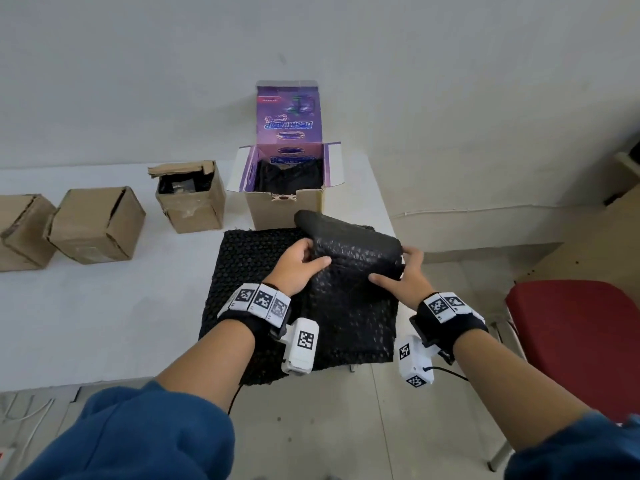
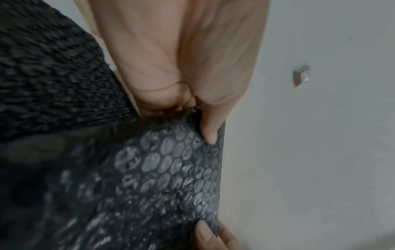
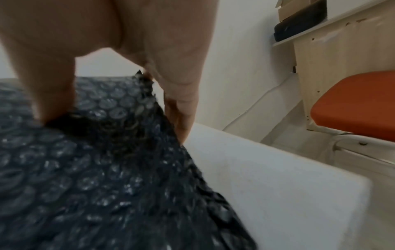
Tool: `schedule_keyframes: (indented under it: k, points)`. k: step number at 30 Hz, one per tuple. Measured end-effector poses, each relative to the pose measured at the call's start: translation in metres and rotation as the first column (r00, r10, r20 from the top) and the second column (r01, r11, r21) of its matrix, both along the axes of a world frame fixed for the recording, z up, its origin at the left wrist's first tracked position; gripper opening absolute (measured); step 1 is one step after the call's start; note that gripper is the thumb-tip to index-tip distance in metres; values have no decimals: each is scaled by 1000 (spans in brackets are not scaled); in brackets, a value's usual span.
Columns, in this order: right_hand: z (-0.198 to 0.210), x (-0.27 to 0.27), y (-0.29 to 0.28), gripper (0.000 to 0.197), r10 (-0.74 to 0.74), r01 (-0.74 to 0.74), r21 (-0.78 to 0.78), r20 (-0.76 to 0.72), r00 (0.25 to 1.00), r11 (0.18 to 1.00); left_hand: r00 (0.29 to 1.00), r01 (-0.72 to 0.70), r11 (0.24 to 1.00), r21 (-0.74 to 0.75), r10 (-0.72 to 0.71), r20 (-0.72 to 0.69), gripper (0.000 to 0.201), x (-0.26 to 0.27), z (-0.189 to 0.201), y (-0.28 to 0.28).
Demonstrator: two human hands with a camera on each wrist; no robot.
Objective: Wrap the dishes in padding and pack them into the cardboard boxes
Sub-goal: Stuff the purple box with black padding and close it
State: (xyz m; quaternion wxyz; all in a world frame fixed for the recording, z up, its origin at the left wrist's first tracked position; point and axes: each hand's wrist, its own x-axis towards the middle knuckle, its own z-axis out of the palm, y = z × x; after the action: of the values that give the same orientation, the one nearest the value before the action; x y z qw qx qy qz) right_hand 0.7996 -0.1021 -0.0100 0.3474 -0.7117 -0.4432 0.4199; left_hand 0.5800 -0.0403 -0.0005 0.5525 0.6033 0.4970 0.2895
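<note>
Fingers of the left hand curl over the near-left edge of the black bubble wrap, thumb laid on top; in the left wrist view one fingertip presses into the bubbles. Across from it, the right hand pinches the right end of the folded roll, thumb on top and the other fingers tucked behind and under, so both hands grip the same sheet.

Largest of what lies around is the white table. Its right edge runs just beside the wrap and the right hand, and the wrap's near edge hangs slightly past the table's front edge. Bare tabletop lies open to the left of the wrap. A red chair stands on the floor close to the right arm.

Just behind the roll, almost touching it, the purple box stands open with dark padding inside. Left of it sits a small cardboard box with torn flaps and something dark within, then two closed brown boxes, the farther one cut off by the frame.

No dish can be seen; whatever the fold covers is hidden. Both wrist views are blurred.
</note>
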Motion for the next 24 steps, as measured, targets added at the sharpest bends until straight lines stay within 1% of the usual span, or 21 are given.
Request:
schedule_keyframes:
  k: [2, 3, 5, 6, 7, 8, 9, 10, 11, 12, 13, 14, 15, 17, 18, 19, 20, 21, 23, 24]
  points:
    - [13, -1, 5, 100, 9, -3, 76, -78, 997, 997, 996, -38, 999, 33, 35, 84, 25, 0, 22, 2]
    - [20, -2, 8, 105, 9, 5, 122, -110, 994, 993, 990, -90, 994, 56, 83, 112, 28, -1, 32, 4]
    - [37, -7, 14, 105, 38, -7, 230, -130, 991, 973, 970, -223, 966, 130, 207, 128, 38, -5, 48, 9]
    - [43, -9, 18, 104, 73, -39, 292, -105, 992, 956, 959, -269, 948, 170, 247, 137, 46, -9, 54, 12]
    - [50, -11, 22, 100, 111, -88, 346, -47, 993, 934, 956, -282, 936, 212, 256, 146, 55, -14, 59, 16]
    - [56, -14, 26, 93, 143, -141, 384, 24, 989, 913, 963, -262, 929, 262, 236, 128, 66, -20, 63, 19]
    - [63, -16, 32, 84, 162, -186, 410, 93, 982, 893, 979, -203, 926, 317, 195, 59, 78, -26, 68, 23]
    - [70, -19, 37, 73, 174, -221, 421, 146, 974, 880, 988, -117, 922, 369, 146, -51, 89, -32, 74, 26]
    - [78, -23, 42, 63, 187, -251, 423, 187, 964, 871, 978, -31, 913, 407, 112, -177, 97, -37, 80, 28]
    - [85, -27, 48, 56, 192, -277, 417, 234, 953, 866, 953, 43, 897, 439, 96, -288, 99, -42, 85, 32]
    - [91, -30, 54, 51, 194, -301, 403, 285, 939, 864, 925, 90, 880, 467, 99, -366, 96, -48, 90, 35]
    - [98, -32, 60, 47, 197, -327, 386, 339, 920, 862, 903, 113, 862, 494, 118, -413, 89, -53, 96, 40]
    - [102, -33, 67, 43, 197, -346, 368, 386, 901, 863, 887, 121, 841, 527, 147, -437, 77, -58, 100, 47]
    - [110, -37, 83, 32, 184, -365, 368, 442, 878, 855, 880, 115, 781, 615, 208, -428, 48, -70, 107, 64]
    - [114, -40, 91, 26, 176, -365, 389, 444, 879, 846, 886, 97, 754, 650, 233, -401, 37, -75, 110, 75]
    - [118, -45, 101, 22, 156, -350, 422, 429, 890, 836, 899, 72, 735, 674, 245, -363, 31, -81, 111, 88]
    - [123, -50, 112, 20, 134, -326, 453, 406, 904, 830, 915, 44, 737, 675, 241, -323, 28, -87, 113, 104]
    - [126, -52, 118, 20, 128, -306, 472, 371, 920, 827, 937, 13, 763, 646, 216, -274, 26, -89, 113, 111]
    - [135, -61, 138, 19, 151, -266, 442, 279, 948, 856, 979, -90, 856, 508, 170, -114, 25, -94, 115, 135]
    - [139, -66, 151, 19, 152, -241, 413, 238, 959, 878, 986, -142, 897, 420, 167, -25, 28, -95, 116, 146]
